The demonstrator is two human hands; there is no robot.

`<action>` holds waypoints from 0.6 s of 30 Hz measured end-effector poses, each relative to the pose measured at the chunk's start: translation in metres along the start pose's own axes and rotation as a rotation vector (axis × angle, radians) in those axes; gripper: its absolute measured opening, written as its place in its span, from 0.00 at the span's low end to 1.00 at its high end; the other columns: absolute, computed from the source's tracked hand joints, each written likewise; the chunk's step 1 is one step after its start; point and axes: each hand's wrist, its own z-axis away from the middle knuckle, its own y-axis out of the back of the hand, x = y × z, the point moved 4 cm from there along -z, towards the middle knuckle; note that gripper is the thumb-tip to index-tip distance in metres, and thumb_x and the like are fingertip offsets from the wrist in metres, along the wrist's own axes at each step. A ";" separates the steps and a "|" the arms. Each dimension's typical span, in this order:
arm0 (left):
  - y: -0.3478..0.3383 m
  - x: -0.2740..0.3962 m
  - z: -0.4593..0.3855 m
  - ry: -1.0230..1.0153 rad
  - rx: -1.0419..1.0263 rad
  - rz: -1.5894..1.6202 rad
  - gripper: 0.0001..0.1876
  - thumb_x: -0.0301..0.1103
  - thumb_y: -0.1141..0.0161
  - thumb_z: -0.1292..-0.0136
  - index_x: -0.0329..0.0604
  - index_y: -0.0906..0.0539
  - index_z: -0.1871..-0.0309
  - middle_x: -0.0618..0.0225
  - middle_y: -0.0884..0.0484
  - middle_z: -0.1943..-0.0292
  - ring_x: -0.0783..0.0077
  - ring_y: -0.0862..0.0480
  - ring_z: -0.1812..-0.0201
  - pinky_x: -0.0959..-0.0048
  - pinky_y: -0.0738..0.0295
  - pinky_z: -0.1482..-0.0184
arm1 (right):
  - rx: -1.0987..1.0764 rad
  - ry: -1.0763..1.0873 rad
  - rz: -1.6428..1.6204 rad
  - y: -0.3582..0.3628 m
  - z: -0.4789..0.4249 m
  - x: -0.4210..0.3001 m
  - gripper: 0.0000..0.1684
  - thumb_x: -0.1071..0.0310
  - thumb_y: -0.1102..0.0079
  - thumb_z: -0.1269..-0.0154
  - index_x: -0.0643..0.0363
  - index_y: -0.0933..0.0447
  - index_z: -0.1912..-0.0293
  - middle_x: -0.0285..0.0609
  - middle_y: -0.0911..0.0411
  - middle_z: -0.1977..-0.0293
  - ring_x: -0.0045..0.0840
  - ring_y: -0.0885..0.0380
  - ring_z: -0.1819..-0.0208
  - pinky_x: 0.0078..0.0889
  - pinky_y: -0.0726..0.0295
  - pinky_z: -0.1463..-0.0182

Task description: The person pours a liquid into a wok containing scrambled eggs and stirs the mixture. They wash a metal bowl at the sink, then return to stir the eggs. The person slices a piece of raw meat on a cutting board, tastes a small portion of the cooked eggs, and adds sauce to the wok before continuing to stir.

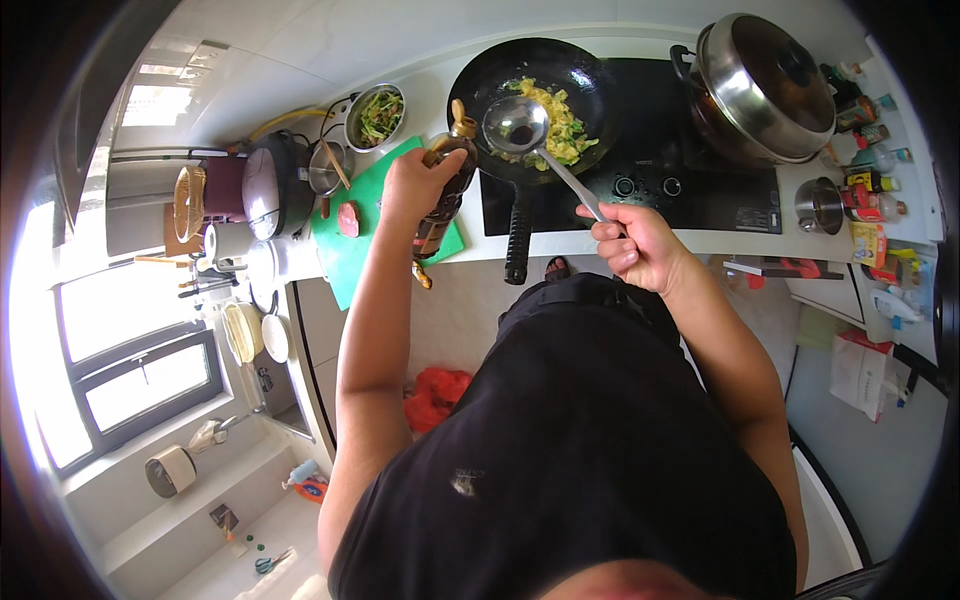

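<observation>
My left hand [424,184] grips a dark sauce bottle [450,196] with its flip cap raised, held just left of the wok. In my right hand [637,244] is the handle of a metal ladle [519,120]. A little dark liquid lies in the ladle's bowl, which hangs over the wok [480,71]. Scrambled egg with green pieces [562,124] rests inside the wok, partly hidden behind the ladle. The wok's black handle [517,240] points toward me. Beneath my left forearm is a green cutting board [367,187] with a piece of reddish meat [349,219] on it.
The wok stands on the left part of a black cooktop [697,195]. A large lidded steel pot [757,90] occupies its right side. Left of the wok is a metal bowl of greens [376,118]. Bottles [870,204] line the right end. A rice cooker [277,184] stands left.
</observation>
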 end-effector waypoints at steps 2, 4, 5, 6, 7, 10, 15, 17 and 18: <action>0.003 -0.007 0.007 0.014 0.052 0.033 0.35 0.64 0.28 0.42 0.31 0.18 0.68 0.53 0.16 0.73 0.57 0.16 0.71 0.58 0.21 0.62 | 0.137 0.087 0.109 0.003 0.004 -0.002 0.13 0.60 0.52 0.16 0.54 0.31 0.42 0.27 0.36 0.73 0.10 0.42 0.80 0.15 0.41 0.80; 0.003 -0.014 0.015 0.020 0.126 0.089 0.33 0.59 0.26 0.40 0.29 0.19 0.72 0.55 0.19 0.77 0.67 0.22 0.75 0.62 0.23 0.66 | 0.251 0.170 0.248 0.006 0.007 -0.004 0.11 0.59 0.51 0.17 0.51 0.30 0.44 0.28 0.34 0.72 0.11 0.42 0.80 0.20 0.41 0.79; 0.003 -0.017 0.019 0.018 0.141 0.116 0.32 0.58 0.26 0.40 0.29 0.19 0.72 0.56 0.20 0.78 0.68 0.23 0.75 0.63 0.24 0.67 | 0.292 0.219 0.363 0.006 0.004 -0.005 0.11 0.59 0.51 0.17 0.52 0.29 0.43 0.28 0.34 0.72 0.11 0.42 0.80 0.20 0.40 0.78; 0.004 -0.020 0.022 0.013 0.154 0.143 0.32 0.57 0.25 0.40 0.29 0.19 0.72 0.56 0.21 0.79 0.69 0.24 0.76 0.64 0.25 0.68 | 0.334 0.269 0.477 0.005 0.000 -0.006 0.12 0.59 0.50 0.17 0.52 0.29 0.43 0.28 0.34 0.72 0.11 0.42 0.80 0.20 0.39 0.78; 0.005 -0.023 0.027 0.009 0.168 0.171 0.32 0.57 0.25 0.40 0.29 0.19 0.73 0.57 0.22 0.79 0.71 0.25 0.76 0.64 0.26 0.69 | 0.375 0.319 0.591 0.003 -0.004 -0.006 0.13 0.59 0.50 0.17 0.52 0.28 0.42 0.28 0.34 0.72 0.11 0.42 0.80 0.20 0.38 0.78; 0.003 -0.051 0.042 0.034 0.230 0.262 0.31 0.54 0.24 0.40 0.27 0.20 0.72 0.58 0.21 0.79 0.69 0.25 0.76 0.64 0.25 0.68 | 0.514 0.518 0.886 -0.008 -0.003 -0.011 0.25 0.59 0.53 0.17 0.55 0.32 0.27 0.28 0.34 0.71 0.12 0.39 0.79 0.22 0.34 0.80; 0.005 -0.077 0.074 0.118 0.287 0.443 0.28 0.51 0.23 0.39 0.27 0.19 0.70 0.59 0.20 0.78 0.73 0.25 0.74 0.65 0.25 0.67 | 0.643 0.624 1.000 -0.005 -0.003 -0.041 0.35 0.54 0.55 0.15 0.54 0.44 0.18 0.28 0.33 0.70 0.12 0.38 0.77 0.23 0.33 0.80; 0.010 -0.074 0.086 0.142 0.279 0.495 0.27 0.50 0.23 0.39 0.28 0.19 0.70 0.63 0.19 0.77 0.76 0.26 0.73 0.67 0.25 0.68 | 0.696 0.657 1.010 -0.003 -0.011 -0.058 0.34 0.54 0.55 0.15 0.54 0.42 0.18 0.29 0.32 0.70 0.14 0.36 0.77 0.24 0.33 0.80; 0.009 -0.079 0.090 0.149 0.283 0.508 0.27 0.49 0.23 0.39 0.29 0.19 0.70 0.64 0.19 0.77 0.76 0.26 0.73 0.67 0.25 0.68 | 0.721 0.667 1.011 -0.005 -0.018 -0.065 0.34 0.54 0.54 0.15 0.54 0.42 0.18 0.29 0.32 0.70 0.14 0.36 0.78 0.24 0.33 0.81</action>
